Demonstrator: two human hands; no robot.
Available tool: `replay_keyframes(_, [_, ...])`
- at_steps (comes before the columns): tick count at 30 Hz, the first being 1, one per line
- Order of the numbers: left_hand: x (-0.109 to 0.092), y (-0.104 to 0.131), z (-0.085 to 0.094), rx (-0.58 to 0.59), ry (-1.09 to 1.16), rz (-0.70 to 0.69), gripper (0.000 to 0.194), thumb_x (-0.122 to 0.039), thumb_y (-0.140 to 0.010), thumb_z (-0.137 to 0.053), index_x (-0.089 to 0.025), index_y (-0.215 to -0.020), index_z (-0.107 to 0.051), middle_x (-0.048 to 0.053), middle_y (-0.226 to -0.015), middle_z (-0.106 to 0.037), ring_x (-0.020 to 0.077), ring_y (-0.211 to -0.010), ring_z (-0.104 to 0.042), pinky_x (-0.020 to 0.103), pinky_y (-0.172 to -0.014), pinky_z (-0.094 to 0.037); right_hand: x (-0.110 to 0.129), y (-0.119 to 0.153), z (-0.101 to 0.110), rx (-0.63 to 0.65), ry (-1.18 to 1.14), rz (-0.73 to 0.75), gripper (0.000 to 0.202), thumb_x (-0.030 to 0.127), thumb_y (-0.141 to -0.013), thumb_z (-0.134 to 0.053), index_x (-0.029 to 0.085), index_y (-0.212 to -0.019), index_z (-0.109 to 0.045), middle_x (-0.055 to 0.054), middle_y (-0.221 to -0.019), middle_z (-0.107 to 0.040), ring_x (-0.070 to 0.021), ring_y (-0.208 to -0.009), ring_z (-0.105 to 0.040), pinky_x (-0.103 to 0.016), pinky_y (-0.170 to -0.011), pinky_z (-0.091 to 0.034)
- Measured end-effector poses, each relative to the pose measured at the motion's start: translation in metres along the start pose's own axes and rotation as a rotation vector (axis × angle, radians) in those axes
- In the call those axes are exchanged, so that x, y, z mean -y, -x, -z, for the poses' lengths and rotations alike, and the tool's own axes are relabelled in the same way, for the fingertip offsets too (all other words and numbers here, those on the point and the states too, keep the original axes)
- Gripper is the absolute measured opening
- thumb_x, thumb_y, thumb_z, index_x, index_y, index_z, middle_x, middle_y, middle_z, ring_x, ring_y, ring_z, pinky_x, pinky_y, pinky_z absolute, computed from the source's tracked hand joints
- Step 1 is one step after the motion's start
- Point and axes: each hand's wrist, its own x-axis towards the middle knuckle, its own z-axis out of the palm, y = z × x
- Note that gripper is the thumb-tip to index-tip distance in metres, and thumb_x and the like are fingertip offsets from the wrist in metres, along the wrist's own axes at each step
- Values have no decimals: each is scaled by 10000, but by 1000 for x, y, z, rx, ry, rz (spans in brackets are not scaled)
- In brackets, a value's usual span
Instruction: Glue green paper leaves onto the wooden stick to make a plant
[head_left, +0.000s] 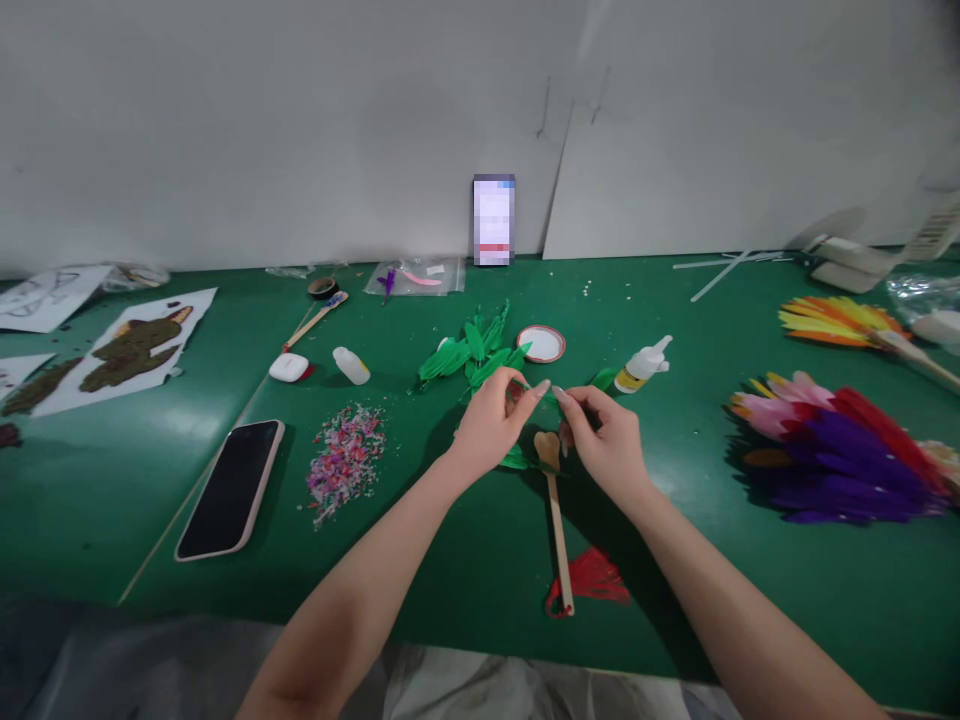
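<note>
Green feather [556, 398] between both hands [491, 418] [609, 437]

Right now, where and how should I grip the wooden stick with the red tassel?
I'd take the wooden stick mid-shaft, coming from above and pinching across its long edges. It's slim and bare there and lies pointing toward you; the red tassel sits by its near end, and your right hand is close to its broad heart-shaped end.

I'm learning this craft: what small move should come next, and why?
Probably lower the green piece onto the paddle: the right hand seems to pinch it, close to the left hand, near the paddle's head, where a green feather lies.
</note>
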Motion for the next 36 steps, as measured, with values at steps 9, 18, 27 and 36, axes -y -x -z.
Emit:
replay_keyframes(9, [0,-1,1,28,-32,-12,212,-385,-892,-391,-182,-871,-446,-37,-607,-485,87,-484,-465,216,-512,-369,2,0,0,24,-115,-98,271,409,-842,-522,180,-697,-538,51,-430,-477,-95,-380,-446,-215,-416,-357])
replay_keyframes(18, [2,-1,1,3,31,9,297,-386,-930,-265,-181,-822,-451,-30,-616,-486,72,-454,-444,213,-499,-370,3,-1,0,41,-142,-129,288,435,-827,-537,181,-690,-539,52,-419,-472,-92,-369,-435,-214,-402,-344])
replay_keyframes(27, [2,0,0,-4,-46,-1,277,-444,-840,-474,-173,-897,-472,-17,-683,-525,82,-508,-478,211,-512,-363,1,-2,-1,120,-248,-220,326,482,-809,-540,180,-687,-522,61,-398,-464,-78,-338,-417,-195,-369,-330])
replay_keyframes(36, [1,-2,2,34,-57,-16,206,-346,-912,-348,-178,-895,-467,-29,-609,-503,91,-493,-477,217,-520,-379,2,-4,-1,141,-344,-282,357,502,-762,-597,180,-645,-500,72,-375,-457,-60,-315,-407,-172,-354,-319])
